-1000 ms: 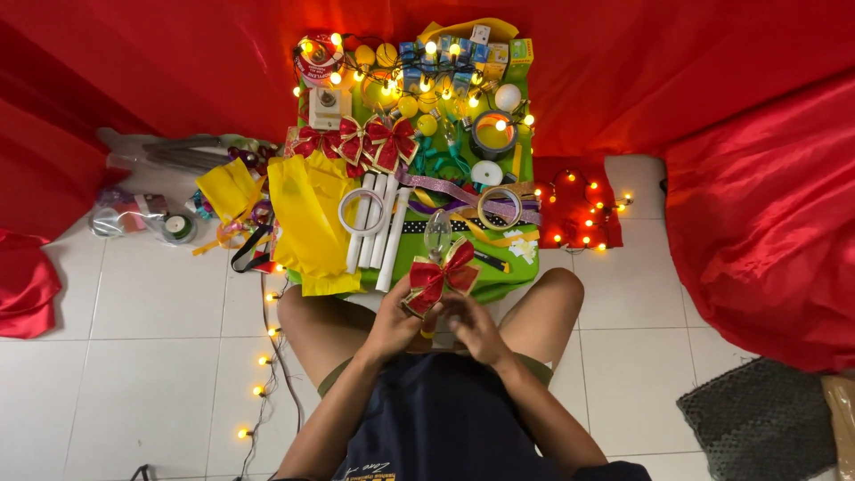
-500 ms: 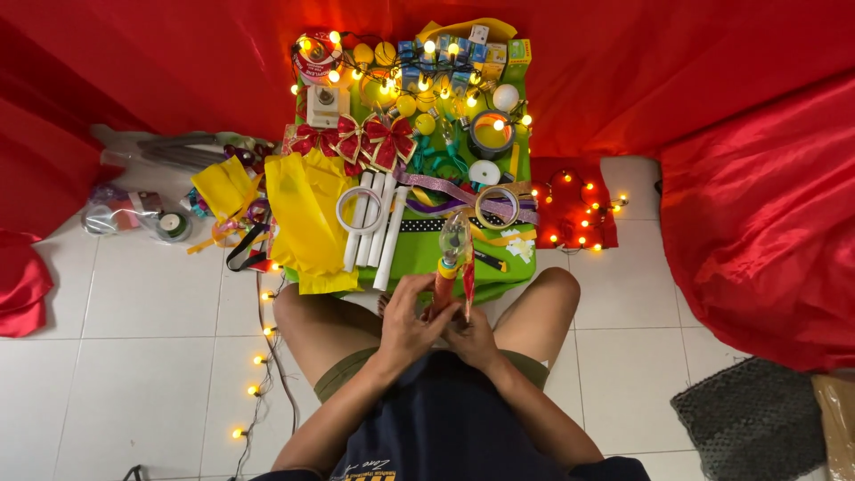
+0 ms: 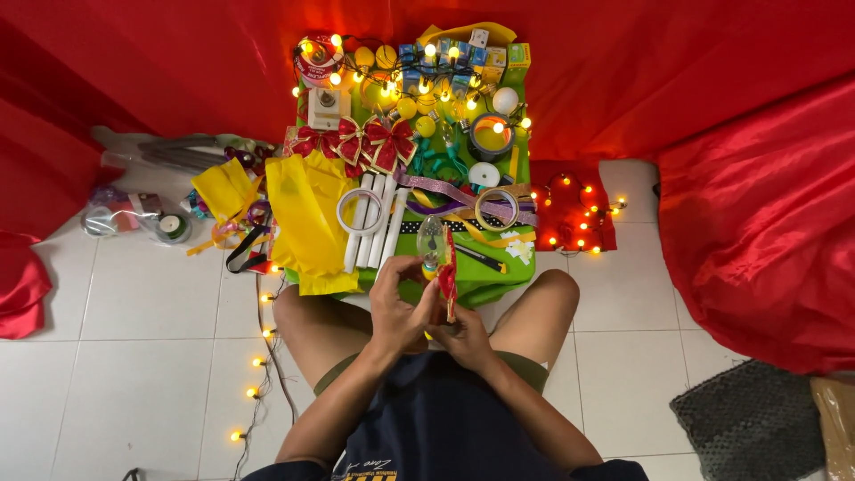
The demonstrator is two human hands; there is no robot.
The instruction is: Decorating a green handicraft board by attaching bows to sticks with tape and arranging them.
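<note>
In the head view, a person is seen seated on the white tiled floor (image 3: 107,356), and both hands are held together over the lap, just near the green cloth (image 3: 485,283) that is spread in front. The left hand (image 3: 401,307) is closed around the base of a small clear bulb-shaped ornament (image 3: 431,242), its fingers curled tightly on it. The right hand (image 3: 463,337) is placed just beside and slightly nearer, and a red ribbon bow (image 3: 447,272) is pinched by its fingers; the bow is seen edge-on and is touching the ornament. On the far part of the cloth, two red bows (image 3: 370,142) are laid side by side, and lit yellow string lights (image 3: 419,85) are spread around them. White tubes (image 3: 374,223) are laid in a row near the middle, with a tape ring (image 3: 360,210) over them. A yellow fabric piece (image 3: 307,223) is lying at the left edge of the cloth. Red drapery (image 3: 757,223) is seen at the right.
</note>
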